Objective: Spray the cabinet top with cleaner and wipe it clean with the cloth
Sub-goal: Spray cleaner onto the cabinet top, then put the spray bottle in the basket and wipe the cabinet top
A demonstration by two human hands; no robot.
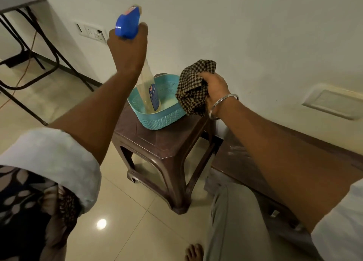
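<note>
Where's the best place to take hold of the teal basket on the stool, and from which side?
Judging by its pose, take the basket by its near rim, coming from above on the person's side. It sits upright and open-topped on the stool, and the spray bottle and cloth crowd the far part.

The left hand [128, 46] is wrapped around the neck of a spray bottle [149, 88] with a blue top, and the bottle's bottom hangs over a blue basket [163, 119]. The basket sits on a brown stool [157, 143] on the shiny tile floor [121, 217]. The right hand [215, 90], with a silver bangle [223, 104] on its wrist, is bunched around a checked cloth [193, 88] just beside the basket, and the dusty brown cabinet top [235, 158] lies below that arm, against the wall.
</note>
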